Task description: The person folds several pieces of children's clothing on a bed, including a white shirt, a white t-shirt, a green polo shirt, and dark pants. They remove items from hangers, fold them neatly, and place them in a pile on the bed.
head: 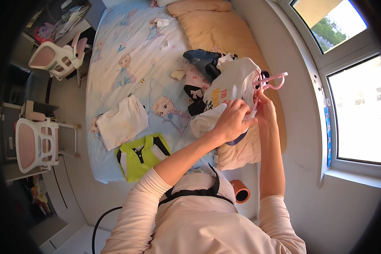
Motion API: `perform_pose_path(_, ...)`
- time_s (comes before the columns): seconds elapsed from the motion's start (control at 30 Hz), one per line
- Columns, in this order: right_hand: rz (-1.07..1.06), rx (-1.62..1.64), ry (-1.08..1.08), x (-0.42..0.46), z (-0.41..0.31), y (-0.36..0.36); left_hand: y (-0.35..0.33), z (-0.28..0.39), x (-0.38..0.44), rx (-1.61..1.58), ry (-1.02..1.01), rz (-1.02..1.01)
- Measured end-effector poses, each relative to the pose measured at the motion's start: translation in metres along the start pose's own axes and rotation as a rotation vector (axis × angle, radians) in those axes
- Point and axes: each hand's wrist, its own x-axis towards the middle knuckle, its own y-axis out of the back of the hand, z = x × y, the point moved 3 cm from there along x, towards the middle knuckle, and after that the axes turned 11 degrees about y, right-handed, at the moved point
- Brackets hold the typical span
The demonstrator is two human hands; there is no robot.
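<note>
A white printed T-shirt (230, 84) spreads over the clothes pile at the right of the bed, its neck end around a pink plastic hanger (274, 77). My right hand (266, 109) grips the hanger close to its hook, beside the shirt's collar. Just left of it, my left hand (235, 119) pinches the white cloth, fingers bent over the fabric. Part of the hanger is hidden inside the shirt. Behind the shirt lie dark blue denim (206, 62) and a pink patterned garment (195, 74).
Left of my arms, a folded white shirt (123, 119) and a lime-green polo shirt (143, 155) lie on the bed sheet (114, 92). An orange quilt (216, 28) runs along the window wall. Two white-and-pink chairs (38, 144) stand left. Below the bed's edge is an orange cylinder (241, 192).
</note>
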Motion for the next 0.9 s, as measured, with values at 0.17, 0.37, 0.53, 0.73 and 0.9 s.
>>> perform_pose_path(0.17, 0.076, 0.173, -0.077, 0.006, 0.021, 0.026, 0.011, -0.008, -0.012, 0.000, 0.064, -0.068)
perform_pose_path(0.37, -0.062, 0.154, -0.183, -0.003, 0.034, 0.007, 0.024, -0.038, -0.004, -0.244, 0.120, -0.225)
perform_pose_path(0.53, -0.117, 0.204, -0.150, -0.012, 0.038, -0.015, 0.043, -0.042, -0.001, -0.189, 0.197, -0.350)
perform_pose_path(0.73, 0.112, 0.226, -0.157, 0.001, 0.031, -0.021, 0.058, 0.002, -0.019, 0.226, 0.008, -0.141)
perform_pose_path(0.9, 0.054, 0.330, -0.187, 0.043, 0.009, 0.011, 0.044, -0.015, -0.081, 0.502, -0.152, -0.202)
